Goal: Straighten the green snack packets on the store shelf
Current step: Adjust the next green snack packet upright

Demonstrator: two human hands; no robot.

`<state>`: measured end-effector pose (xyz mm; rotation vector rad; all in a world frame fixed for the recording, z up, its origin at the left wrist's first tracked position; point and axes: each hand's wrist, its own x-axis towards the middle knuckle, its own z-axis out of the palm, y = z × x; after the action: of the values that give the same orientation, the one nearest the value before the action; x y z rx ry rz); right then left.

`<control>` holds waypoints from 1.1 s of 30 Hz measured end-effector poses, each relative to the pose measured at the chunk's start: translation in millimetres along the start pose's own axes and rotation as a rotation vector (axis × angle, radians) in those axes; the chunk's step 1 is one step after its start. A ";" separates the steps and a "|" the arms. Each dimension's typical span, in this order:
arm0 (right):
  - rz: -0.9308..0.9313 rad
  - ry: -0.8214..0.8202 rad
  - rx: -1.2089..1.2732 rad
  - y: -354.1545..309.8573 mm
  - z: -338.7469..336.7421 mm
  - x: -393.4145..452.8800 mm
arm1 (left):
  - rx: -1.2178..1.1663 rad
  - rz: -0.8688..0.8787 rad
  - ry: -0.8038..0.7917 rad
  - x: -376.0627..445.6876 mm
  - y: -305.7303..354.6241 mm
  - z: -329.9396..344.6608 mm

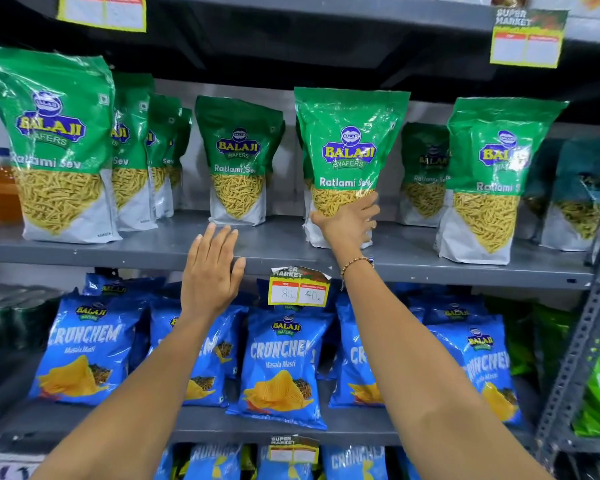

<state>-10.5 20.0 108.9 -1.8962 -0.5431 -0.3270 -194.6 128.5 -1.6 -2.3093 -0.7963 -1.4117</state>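
Green Balaji Ratlami Sev packets stand along a grey metal shelf (160, 249). My right hand (349, 225) grips the lower front of the middle green packet (349, 147), which stands upright near the shelf's front edge. Left of it a smaller-looking green packet (238, 161) stands further back. My left hand (210, 275) hovers flat with fingers apart just below and in front of that packet, holding nothing. A row of green packets (54, 143) fills the left end, and another green packet (492, 178) stands at the right front, with more behind it.
Blue Crunchem packets (278, 365) fill the shelf below. A yellow price tag (297, 289) hangs on the shelf edge between my hands. Orange bottles (0, 188) stand at far left. A perforated grey upright (582, 341) bounds the right side. Another shelf sits overhead.
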 end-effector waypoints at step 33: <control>-0.698 0.307 0.245 -40.3 -14.5 -85.5 | 0.047 -0.164 -0.127 -4.6 -57.6 -39.5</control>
<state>-104.2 0.6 106.7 -1.3369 -0.9750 -0.9401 -259.3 151.9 11.5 -2.3631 -1.0670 -1.3052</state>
